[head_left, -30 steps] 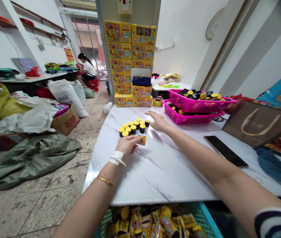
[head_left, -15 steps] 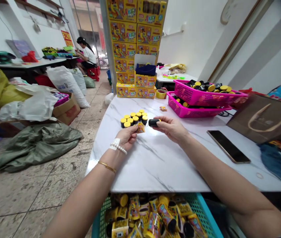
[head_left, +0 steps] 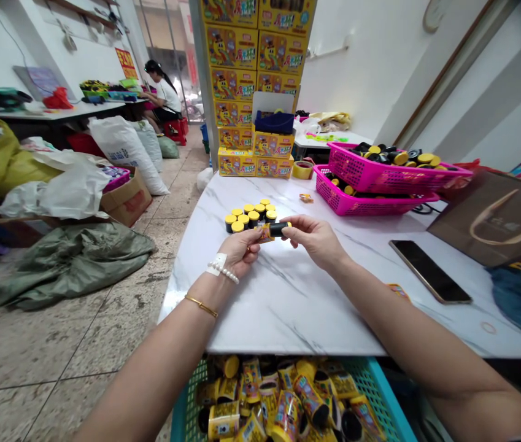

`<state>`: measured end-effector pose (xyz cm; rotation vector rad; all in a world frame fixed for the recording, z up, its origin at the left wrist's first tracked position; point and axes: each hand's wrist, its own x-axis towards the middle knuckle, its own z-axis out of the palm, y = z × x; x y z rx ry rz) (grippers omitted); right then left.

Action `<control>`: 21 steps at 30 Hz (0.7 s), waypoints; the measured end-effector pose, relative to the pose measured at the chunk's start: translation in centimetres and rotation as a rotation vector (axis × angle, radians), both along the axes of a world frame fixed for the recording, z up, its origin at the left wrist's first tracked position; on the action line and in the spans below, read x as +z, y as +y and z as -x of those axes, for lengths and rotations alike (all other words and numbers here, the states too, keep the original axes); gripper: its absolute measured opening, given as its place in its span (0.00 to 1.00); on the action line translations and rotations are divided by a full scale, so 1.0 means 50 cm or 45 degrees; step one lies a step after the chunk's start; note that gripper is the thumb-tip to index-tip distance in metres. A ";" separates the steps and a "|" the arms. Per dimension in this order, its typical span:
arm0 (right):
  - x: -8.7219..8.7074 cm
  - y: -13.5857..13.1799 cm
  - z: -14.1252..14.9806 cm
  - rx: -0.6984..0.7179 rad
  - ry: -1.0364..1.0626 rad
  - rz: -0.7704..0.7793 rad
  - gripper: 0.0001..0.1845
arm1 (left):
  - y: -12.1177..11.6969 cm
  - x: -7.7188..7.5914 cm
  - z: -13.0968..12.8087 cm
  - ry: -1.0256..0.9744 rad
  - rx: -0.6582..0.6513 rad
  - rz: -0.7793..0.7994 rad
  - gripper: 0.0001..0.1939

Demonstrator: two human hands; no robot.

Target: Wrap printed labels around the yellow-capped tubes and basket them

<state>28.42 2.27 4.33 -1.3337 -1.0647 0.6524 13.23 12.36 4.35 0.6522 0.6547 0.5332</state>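
White, grey-veined tabletop (head_left: 297, 301) spreads under your forearms, glossy with window light, its curved edge at your left. Above it, near the middle of your view, you hold a black cup (head_left: 278, 230) on its side, its yellow end toward your right. Your right hand (head_left: 318, 242) has thumb and fingers clamped on that end; your left hand (head_left: 239, 250) pinches a printed sleeve (head_left: 265, 232) against the other (whether the cup has entered it, I cannot tell).

Taking the cup as the dial's centre, yellow-capped cups (head_left: 253, 215) stand clustered just beside it at ten o'clock. Two stacked pink baskets (head_left: 370, 175) sit at two, a brown paper bag (head_left: 472, 230) at three, and a dark phone (head_left: 429, 270) between three and four. At six, below the table edge, a teal basket (head_left: 386, 396) brims with sleeved cups.

A tape roll (head_left: 303, 171) lies at one, near yellow boxes (head_left: 231, 83) stacked high at twelve.

Farther off, at eleven, a person (head_left: 168, 97) sits on a red stool (head_left: 176, 131) by another table. White sacks (head_left: 124, 153) lean at ten, and a grey-green cloth (head_left: 76, 264) lies crumpled on the speckled floor (head_left: 113, 313) toward nine.
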 end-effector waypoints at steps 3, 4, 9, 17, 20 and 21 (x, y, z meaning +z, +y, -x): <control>-0.003 -0.005 0.006 -0.159 -0.364 -0.008 0.15 | 0.001 -0.002 0.000 -0.014 -0.010 0.006 0.06; -0.005 -0.006 0.009 -0.194 -0.457 -0.019 0.15 | 0.002 -0.002 0.000 -0.014 -0.005 0.008 0.07; -0.005 -0.010 0.016 0.051 -0.232 0.012 0.16 | 0.002 0.000 0.003 -0.016 -0.018 0.000 0.07; -0.001 -0.018 0.003 0.038 -0.197 0.024 0.16 | 0.001 0.002 0.002 -0.011 -0.055 0.049 0.05; -0.010 -0.017 -0.001 0.036 -0.179 0.026 0.13 | 0.003 0.001 0.002 -0.021 -0.054 0.082 0.06; -0.013 -0.017 -0.002 0.026 -0.189 0.023 0.12 | 0.004 0.000 0.002 -0.024 -0.058 0.082 0.06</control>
